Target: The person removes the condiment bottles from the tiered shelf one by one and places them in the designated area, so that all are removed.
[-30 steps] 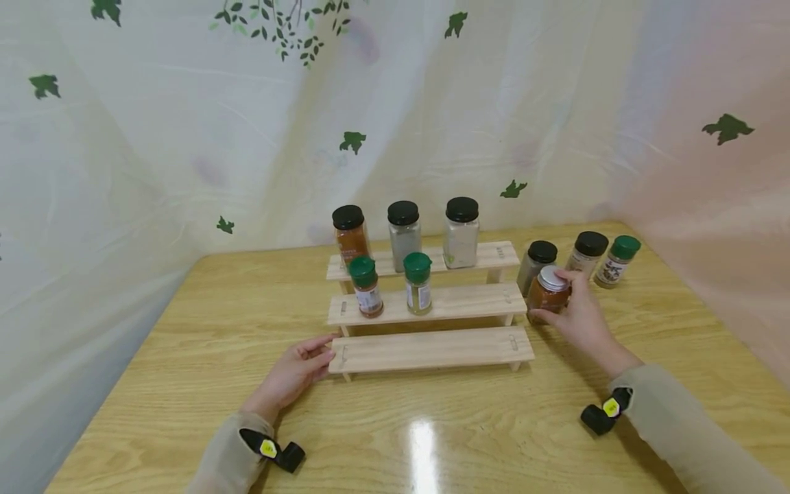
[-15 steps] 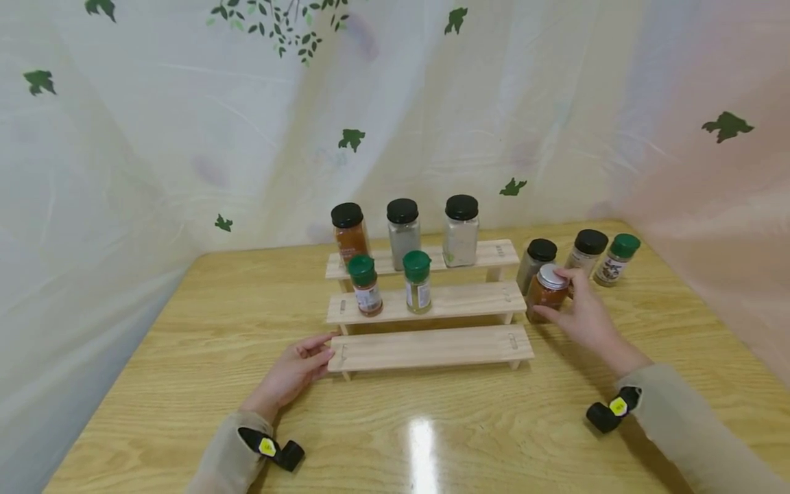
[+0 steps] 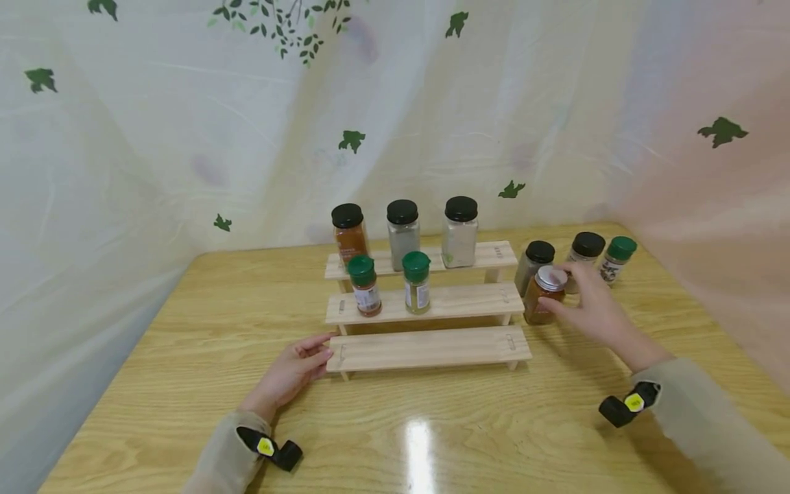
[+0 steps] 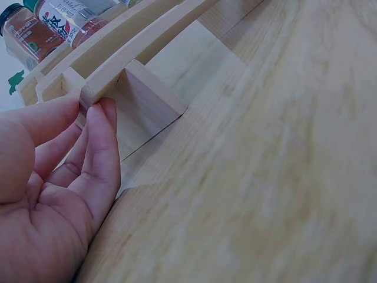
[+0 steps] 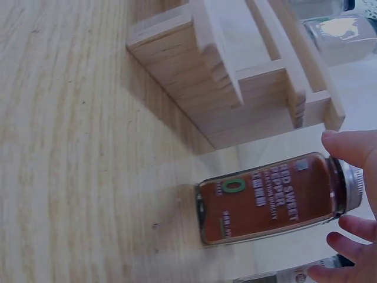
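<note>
Silver-lidded jar [image 5: 265, 200], 1 item, red-brown contents; standing on the table [image 3: 185, 329], just beside the right end of the rack.

Right hand [image 3: 595, 309]: thumb and fingers spread apart around the lid, clamped on nothing. Change noted: 0.5 s ago the hand was closed about this jar; it has since loosened and shifted right, the jar staying in place. Judgement: the grip has probably been let go, leaving the jar off the shelves.

Left hand [image 3: 286, 377]: thumb and fingers pinched on the left end of the lowest shelf, unchanged.

Wooden rack [image 3: 426, 350]: 3 tiers. Top, 3 black-lidded jars [image 3: 404, 237]; middle, 2 green-lidded jars [image 3: 416, 285]; lowest, bare.

Right of rack, on the table: grey black-lidded jar [image 3: 534, 266], directly behind the silver-lidded item; farther right, 1 pale black-lidded jar [image 3: 586, 245] and 1 small green-lidded jar [image 3: 618, 254].

Lettering: the silver-lidded item reads "SWEET", with "EPPER" below, and a green ring mark; finer print illegible. Left-end top jar: similar green ring. Left middle jar: blue characters and barcode, not legible.
</note>
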The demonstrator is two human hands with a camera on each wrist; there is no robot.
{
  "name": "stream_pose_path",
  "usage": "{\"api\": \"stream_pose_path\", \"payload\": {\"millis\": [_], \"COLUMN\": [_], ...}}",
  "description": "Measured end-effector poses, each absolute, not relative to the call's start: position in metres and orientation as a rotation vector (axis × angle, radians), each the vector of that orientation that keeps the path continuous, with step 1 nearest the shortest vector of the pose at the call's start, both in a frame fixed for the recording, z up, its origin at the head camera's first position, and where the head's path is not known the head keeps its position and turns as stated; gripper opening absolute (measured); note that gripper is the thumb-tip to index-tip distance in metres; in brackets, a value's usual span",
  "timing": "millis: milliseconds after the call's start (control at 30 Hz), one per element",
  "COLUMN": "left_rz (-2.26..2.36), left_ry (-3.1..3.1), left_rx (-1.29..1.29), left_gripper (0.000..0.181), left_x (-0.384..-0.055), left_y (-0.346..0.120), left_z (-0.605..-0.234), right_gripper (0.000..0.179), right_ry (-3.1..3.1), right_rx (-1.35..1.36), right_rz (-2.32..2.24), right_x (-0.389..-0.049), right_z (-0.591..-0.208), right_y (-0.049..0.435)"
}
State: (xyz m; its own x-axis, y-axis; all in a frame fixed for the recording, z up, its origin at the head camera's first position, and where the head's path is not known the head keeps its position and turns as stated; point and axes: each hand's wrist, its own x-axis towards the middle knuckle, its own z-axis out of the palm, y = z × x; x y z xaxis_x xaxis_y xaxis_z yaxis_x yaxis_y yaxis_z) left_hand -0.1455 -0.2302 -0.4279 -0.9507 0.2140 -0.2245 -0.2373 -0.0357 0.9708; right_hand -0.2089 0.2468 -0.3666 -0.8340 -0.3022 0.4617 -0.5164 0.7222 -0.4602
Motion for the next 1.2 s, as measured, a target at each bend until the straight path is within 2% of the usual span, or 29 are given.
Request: {"api": "stream_pose_path", "payload": {"millis": [200, 533, 800, 967, 1200], "left_rz": [2.064, 2.055, 2.061, 2.056, 2.069], "left_ry": [1.930, 1.942, 1.936, 1.938, 1.935], "left_rx": [0.004, -0.016, -0.040, -0.037, -0.004], "left_gripper": [0.038, 0.045, 0.037, 0.040, 0.035], "left_x": [-0.146, -0.144, -0.145, -0.145, -0.145], "left_y": [-0.231, -0.229, -0.229, -0.229, -0.230], "left_z": [-0.429, -0.425, -0.428, -0.428, -0.427], "right_gripper": [0.055, 0.057, 0.056, 0.054, 0.055], "right_ry": [-2.455, -2.255, -2.240, -2.253, -2.213], "right_rx": [0.595, 0.693, 0.725, 0.721, 0.801], "right_rz": [0.937, 0.921, 1.032, 1.085, 1.175], "right_x": [-0.203, -0.192, -0.186, -0.186, -0.190], "right_z": [-0.357, -0.348, -0.340, -0.338, -0.333], "right_y": [0.243, 0.220, 0.202, 0.189, 0.170]}}
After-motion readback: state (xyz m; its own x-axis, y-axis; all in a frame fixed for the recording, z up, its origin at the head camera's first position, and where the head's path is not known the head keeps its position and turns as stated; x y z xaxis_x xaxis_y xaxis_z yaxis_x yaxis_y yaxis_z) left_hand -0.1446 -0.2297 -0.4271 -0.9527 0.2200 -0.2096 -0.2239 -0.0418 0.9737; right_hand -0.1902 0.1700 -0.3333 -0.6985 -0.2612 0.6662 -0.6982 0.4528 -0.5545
